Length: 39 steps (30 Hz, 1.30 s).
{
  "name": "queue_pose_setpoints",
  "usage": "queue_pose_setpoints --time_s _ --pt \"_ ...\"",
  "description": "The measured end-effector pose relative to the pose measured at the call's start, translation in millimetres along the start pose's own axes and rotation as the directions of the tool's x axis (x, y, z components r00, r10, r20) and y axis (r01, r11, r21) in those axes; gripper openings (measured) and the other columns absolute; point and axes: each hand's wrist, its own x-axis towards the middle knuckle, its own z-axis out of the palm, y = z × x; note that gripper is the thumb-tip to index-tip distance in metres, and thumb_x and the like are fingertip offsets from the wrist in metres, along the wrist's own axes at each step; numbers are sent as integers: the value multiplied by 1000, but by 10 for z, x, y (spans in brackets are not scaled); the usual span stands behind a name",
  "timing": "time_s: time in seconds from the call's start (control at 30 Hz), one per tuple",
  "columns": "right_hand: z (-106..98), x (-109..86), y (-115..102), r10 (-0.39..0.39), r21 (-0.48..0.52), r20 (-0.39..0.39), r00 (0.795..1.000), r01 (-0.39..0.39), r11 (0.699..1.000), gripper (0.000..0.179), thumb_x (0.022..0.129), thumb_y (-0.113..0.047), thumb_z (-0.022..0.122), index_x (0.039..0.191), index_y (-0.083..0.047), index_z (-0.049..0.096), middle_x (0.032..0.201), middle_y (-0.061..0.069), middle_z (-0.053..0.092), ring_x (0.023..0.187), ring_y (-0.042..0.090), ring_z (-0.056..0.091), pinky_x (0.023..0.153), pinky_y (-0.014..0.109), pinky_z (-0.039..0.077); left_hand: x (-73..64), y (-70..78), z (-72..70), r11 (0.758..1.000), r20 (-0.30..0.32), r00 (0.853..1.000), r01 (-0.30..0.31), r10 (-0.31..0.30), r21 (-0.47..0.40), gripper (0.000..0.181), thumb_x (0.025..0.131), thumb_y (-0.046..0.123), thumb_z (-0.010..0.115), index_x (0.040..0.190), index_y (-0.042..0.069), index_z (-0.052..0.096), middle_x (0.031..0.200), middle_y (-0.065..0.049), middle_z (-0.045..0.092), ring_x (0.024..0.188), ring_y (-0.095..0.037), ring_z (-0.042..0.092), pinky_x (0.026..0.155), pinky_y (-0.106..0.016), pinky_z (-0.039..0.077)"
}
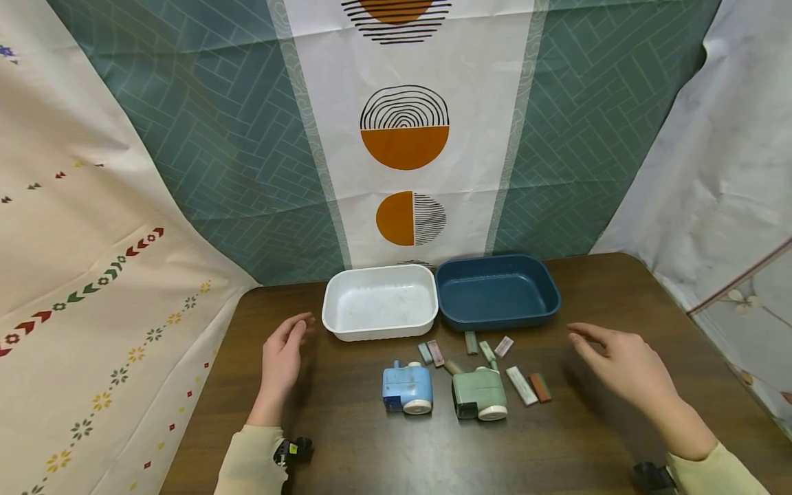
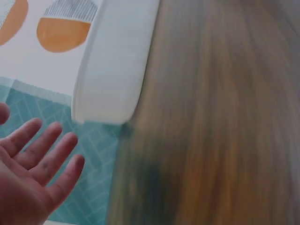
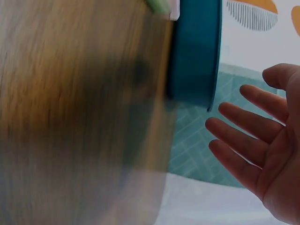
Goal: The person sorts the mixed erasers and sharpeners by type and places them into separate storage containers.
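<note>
My left hand hovers over the table beside the left end of a white tray, its fingers extended and holding nothing. The left wrist view shows the spread fingers close to that tray's end. Past the right end of a dark blue tray, my right hand is raised with fingers loosely straight and nothing in them. Between the hands stand a small boxy blue gadget and a similar green gadget, each with cream round parts.
Several small eraser-like blocks lie behind and right of the gadgets, among them a white block, an orange-and-green block and a pink block. The trays stand side by side at the table's back edge, against a patterned cloth.
</note>
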Motion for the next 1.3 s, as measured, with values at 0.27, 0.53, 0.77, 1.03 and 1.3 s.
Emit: queue_pose_setpoints --time_s 0.27,0.53,0.77,1.03,1.3 --pt "78 -29 -250 -39 23 -34 999 40 999 39 109 -42 63 136 -17 76 121 10 79 94 29 76 66 48 55 162 25 321 985 -87 992 79 -93 -155 40 114 24 49 145 3 63 150 -16 60 133 -32 56 108 -47 45" --pt "259 -54 -473 -117 22 -5 993 117 993 36 107 -40 67 133 -18 78 121 5 79 89 18 75 69 44 57 303 -133 521 973 -72 988 123 -140 -194 50 114 25 47 159 5 49 170 -8 38 151 -29 39 121 -49 36" --pt "390 -74 -608 -199 -12 -21 980 198 980 30 105 -33 71 129 -17 80 119 -1 79 100 22 78 79 51 62 288 -162 627 941 1 976 211 -219 -265 57 115 28 44 167 7 35 172 -14 34 158 -31 30 126 -48 29" --pt "455 -51 -751 -272 11 -5 962 272 962 27 103 -27 74 128 -19 80 118 -7 79 102 16 77 79 46 63 301 -194 686 949 35 973 231 -229 -214 57 117 28 38 170 9 28 175 -9 27 162 -28 21 129 -46 20" --pt "526 -48 -833 -297 46 26 955 296 954 27 103 -29 74 128 -20 80 117 -6 79 84 -2 67 67 31 54 308 -197 723 967 49 981 195 -189 -166 57 118 23 33 172 10 21 177 -8 20 163 -26 16 130 -45 16"
